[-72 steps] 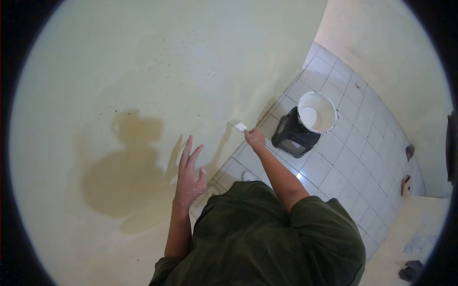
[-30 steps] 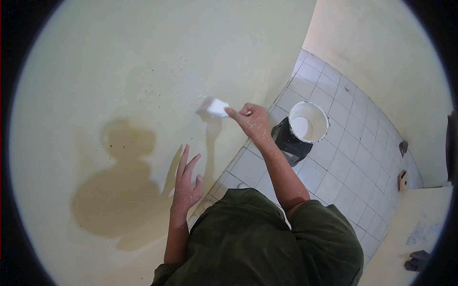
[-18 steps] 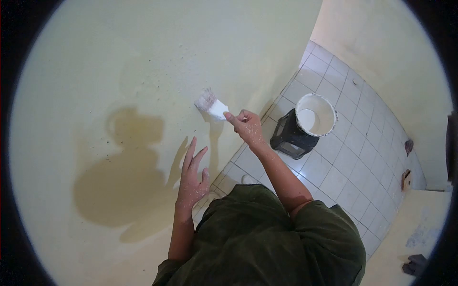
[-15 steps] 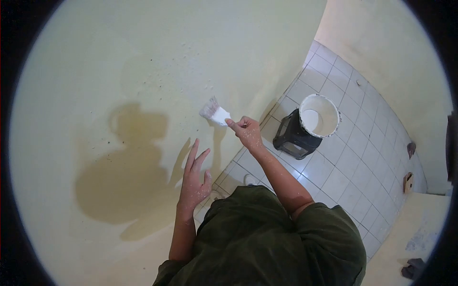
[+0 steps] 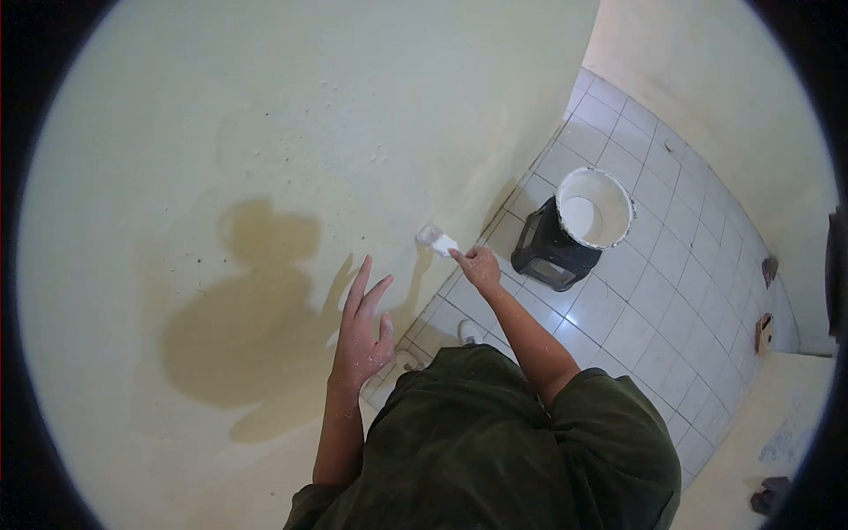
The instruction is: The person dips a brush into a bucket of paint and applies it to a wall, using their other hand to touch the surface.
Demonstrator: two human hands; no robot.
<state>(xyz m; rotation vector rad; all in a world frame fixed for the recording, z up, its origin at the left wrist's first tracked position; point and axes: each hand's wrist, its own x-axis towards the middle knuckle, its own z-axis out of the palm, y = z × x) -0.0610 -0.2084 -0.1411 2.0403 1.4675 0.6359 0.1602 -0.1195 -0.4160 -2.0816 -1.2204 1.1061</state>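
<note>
My right hand (image 5: 480, 268) grips a paintbrush (image 5: 439, 241) by its white handle, bristles pointing up and left at the pale yellow wall (image 5: 371, 106). Fingers and thumb are closed round the handle. White specks dot both hands. My left hand (image 5: 359, 340) is held in front of the wall with fingers spread and nothing in it. Small bumps and dark specks mark the wall surface above and left of my hands, and my shadow falls across it.
To the right, an open white bucket (image 5: 586, 246) with white paint inside stands on a black step stool (image 5: 549, 253). Light tiles (image 5: 632, 305) cover the floor. A brown object (image 5: 764, 334) lies at the far right, and dark cloth-like item (image 5: 770, 496) sits at the lower right.
My right hand has moved the paintbrush down and to the right along the wall. My left hand stays in nearly the same pose, fingers still spread.
</note>
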